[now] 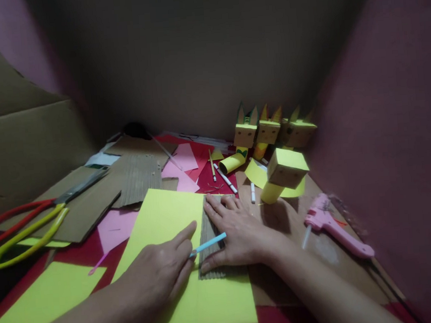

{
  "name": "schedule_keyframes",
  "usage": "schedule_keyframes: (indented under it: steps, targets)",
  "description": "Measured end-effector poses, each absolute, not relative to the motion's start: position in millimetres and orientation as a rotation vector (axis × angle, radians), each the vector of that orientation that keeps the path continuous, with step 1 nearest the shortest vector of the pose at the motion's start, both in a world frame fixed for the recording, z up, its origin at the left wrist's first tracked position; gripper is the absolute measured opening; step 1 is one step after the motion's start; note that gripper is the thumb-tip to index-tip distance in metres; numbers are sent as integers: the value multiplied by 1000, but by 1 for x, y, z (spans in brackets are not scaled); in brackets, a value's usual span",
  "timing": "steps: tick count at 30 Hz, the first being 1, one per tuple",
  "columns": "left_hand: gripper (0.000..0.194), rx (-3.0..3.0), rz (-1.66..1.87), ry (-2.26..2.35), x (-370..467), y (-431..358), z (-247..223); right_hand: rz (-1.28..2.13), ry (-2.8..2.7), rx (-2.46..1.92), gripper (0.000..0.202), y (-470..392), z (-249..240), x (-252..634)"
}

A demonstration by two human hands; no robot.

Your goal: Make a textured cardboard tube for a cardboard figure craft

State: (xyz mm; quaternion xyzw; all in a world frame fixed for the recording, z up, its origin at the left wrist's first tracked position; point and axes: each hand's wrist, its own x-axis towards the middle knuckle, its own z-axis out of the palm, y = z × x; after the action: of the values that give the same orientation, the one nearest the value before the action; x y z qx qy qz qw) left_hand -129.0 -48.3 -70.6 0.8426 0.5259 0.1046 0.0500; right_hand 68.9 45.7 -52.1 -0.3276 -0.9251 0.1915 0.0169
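Observation:
A large yellow sheet of paper (pixel 159 210) lies before me with a strip of grey corrugated cardboard (pixel 211 234) on its right part. My right hand (pixel 234 229) is spread flat over the strip, fingers apart, pressing it onto the paper. Beside the strip's left edge is my left hand (pixel 171 264), its index finger stretched out and the others curled around a light blue pencil (pixel 209 244). The pencil slants up to the right across the strip, and its far end reaches the back of my right hand. Its lower end is partly hidden by my fingers.
Large scissors (pixel 60 201) and cardboard pieces (pixel 137 180) lie at left. A pink glue gun (pixel 324 217) rests on a brown board (pixel 277 281) at right. A box-headed paper figure (pixel 286 168) stands near my right hand, with several more behind. A cardboard box (pixel 16 142) rises far left.

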Motion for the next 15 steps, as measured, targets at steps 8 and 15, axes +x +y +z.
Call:
schedule_keyframes:
  steps: [8,15]
  targets:
    - [37,2556,314,1582,-129,-47,-71,557,-2920,-1026,122,47,-55,69]
    - [34,2506,350,1594,-128,-45,-67,531,-2923,-1024,120,46,-55,70]
